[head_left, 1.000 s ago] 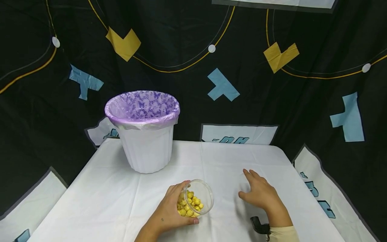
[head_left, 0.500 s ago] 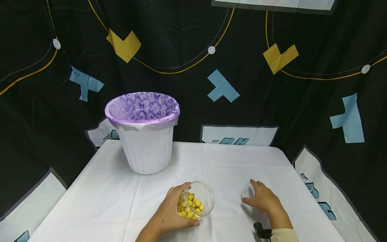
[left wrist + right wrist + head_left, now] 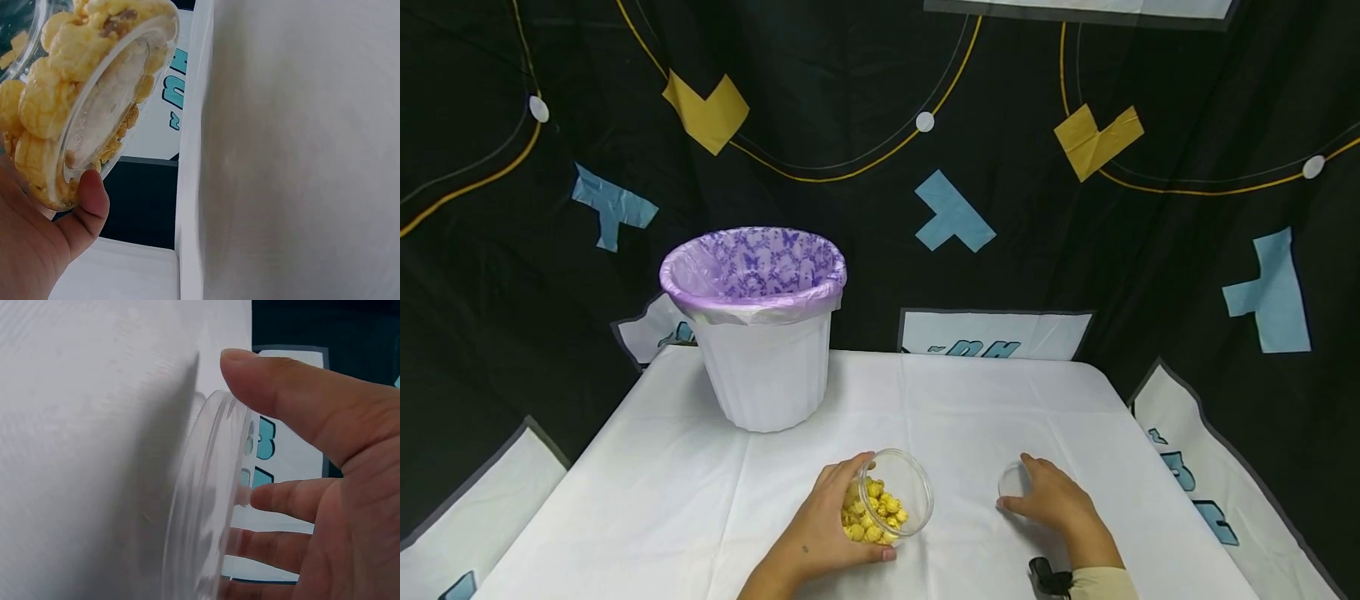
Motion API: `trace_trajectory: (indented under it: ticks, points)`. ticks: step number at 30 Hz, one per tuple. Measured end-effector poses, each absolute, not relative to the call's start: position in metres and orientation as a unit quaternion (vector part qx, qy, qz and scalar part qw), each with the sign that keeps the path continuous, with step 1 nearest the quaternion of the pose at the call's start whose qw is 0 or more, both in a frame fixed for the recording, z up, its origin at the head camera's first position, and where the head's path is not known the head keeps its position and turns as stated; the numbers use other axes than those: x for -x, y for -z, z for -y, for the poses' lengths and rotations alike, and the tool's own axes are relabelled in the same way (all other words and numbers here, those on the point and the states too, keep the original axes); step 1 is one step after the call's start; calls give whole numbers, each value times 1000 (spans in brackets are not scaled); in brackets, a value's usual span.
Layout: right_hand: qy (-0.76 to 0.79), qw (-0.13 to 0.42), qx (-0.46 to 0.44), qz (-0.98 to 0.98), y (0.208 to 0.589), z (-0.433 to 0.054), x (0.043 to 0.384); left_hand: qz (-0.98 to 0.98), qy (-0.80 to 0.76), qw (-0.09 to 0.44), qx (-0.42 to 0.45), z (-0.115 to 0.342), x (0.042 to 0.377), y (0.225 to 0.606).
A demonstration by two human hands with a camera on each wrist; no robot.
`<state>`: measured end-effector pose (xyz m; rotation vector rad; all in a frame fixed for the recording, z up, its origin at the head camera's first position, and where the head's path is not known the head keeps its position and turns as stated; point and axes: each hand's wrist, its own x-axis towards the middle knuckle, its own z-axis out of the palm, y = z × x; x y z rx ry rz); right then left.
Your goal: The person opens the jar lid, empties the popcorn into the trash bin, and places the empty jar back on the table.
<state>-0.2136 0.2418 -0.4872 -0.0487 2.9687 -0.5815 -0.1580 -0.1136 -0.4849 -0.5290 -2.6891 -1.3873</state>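
Plastic popcorn tub [image 3: 912, 483] | left fingers [image 3: 848, 465] curled round its side | clear lid [image 3: 203, 506] | right fingers [image 3: 287, 497] gripping its rim

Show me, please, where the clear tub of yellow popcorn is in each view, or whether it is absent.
Head: the tub is at lower middle, in the left hand.
Left wrist: the tub is at upper left, cut by the frame.
Right wrist: not in it.
Shared landmark: the white table.
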Motion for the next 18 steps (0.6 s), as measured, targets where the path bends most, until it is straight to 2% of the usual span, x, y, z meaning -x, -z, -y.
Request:
trace_trajectory:
  ticks: [18]
  points:
    - [173,74,5,-982,496,-243,216,878,449,27,165,112,159,485]
